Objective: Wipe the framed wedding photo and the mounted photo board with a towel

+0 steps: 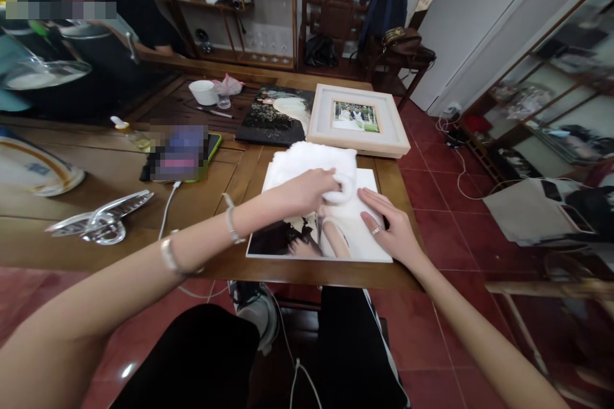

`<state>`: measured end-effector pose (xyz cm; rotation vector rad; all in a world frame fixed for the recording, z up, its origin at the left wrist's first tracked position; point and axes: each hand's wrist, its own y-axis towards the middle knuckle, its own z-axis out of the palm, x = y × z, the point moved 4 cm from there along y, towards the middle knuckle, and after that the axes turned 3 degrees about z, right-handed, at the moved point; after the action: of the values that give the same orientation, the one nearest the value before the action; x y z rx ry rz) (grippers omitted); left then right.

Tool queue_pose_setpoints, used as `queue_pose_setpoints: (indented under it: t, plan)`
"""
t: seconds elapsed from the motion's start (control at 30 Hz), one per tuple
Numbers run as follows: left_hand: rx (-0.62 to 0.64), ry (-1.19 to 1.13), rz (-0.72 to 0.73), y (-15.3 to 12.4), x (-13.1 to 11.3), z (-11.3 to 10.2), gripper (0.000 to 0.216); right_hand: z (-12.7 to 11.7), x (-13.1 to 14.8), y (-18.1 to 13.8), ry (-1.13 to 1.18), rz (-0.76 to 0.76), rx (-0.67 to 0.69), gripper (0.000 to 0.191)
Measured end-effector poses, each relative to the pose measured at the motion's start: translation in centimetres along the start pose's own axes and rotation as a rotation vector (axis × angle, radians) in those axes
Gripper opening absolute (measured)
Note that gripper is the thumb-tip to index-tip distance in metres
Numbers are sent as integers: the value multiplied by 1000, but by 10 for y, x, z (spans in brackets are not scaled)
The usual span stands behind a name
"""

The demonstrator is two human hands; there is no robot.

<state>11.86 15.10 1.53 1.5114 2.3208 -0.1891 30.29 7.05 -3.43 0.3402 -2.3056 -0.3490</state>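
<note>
A glossy photo panel (288, 239) lies flat at the front edge of the wooden table (119, 179). A white cloth (311, 163) is spread over its far half. My left hand (307, 190) is closed on a bunched part of the cloth and presses it onto the panel. My right hand (391, 227) lies flat on the panel's right side, fingers stretched out, with a ring on one finger. The glossy surface shows a reflection of my fingers.
Behind the panel sit a white framed photo (357, 120) and a dark photo print (275, 116). A white cup (203, 92), a phone with a charging cable (180, 153), a plate (33, 169) and a clear glass object (100, 220) are on the left. Another person sits at far left.
</note>
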Motion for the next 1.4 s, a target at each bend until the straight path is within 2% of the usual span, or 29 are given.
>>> queue_pose_setpoints:
  t: [0.1, 0.2, 0.33, 0.47, 0.6, 0.7, 0.77, 0.87, 0.97, 1.07, 1.13, 1.23, 1.33, 1.4]
  plan:
    - [37, 19, -86, -39, 12, -7, 46, 0, 2, 1, 0, 16, 5, 41]
    - [-5, 84, -168, -63, 21, -10, 50, 0, 2, 1, -12, 30, 8, 44]
    - [-43, 205, -231, -66, 32, -6, 50, 1, 1, 0, -17, 18, 25, 44]
    - [17, 218, -264, -62, 32, -5, 54, 1, 2, 0, -14, 15, 27, 44]
    - [90, 182, -274, -81, -1, 7, 57, 1, 3, 0, -25, 26, 23, 43]
    - [115, 104, -269, -107, -42, 36, 50, 2, 3, 0, -25, 36, 23, 43]
    - [153, 36, -215, -122, -67, 57, 35, 2, 3, 0, -21, 34, 23, 43]
    - [146, -7, -149, -131, -87, 66, 30, 3, 2, 0, -20, 30, 24, 43]
    - [132, -14, -182, -122, -73, 45, 47, 3, 1, 0, -22, 24, 21, 43]
    - [139, 60, -245, -100, -36, 14, 62, 3, 2, 0, -20, 9, 23, 44]
    - [130, 102, -239, -85, -8, -1, 64, 2, 3, 1, -17, 4, 22, 44]
    - [76, 147, -249, -69, 28, -12, 59, 1, 4, 1, -13, 9, 21, 44]
    - [48, 162, -278, -70, 40, -13, 58, 0, 4, 1, -13, 19, 24, 44]
    - [71, 169, -289, -80, 29, -9, 60, 1, 3, 1, -16, 23, 23, 43]
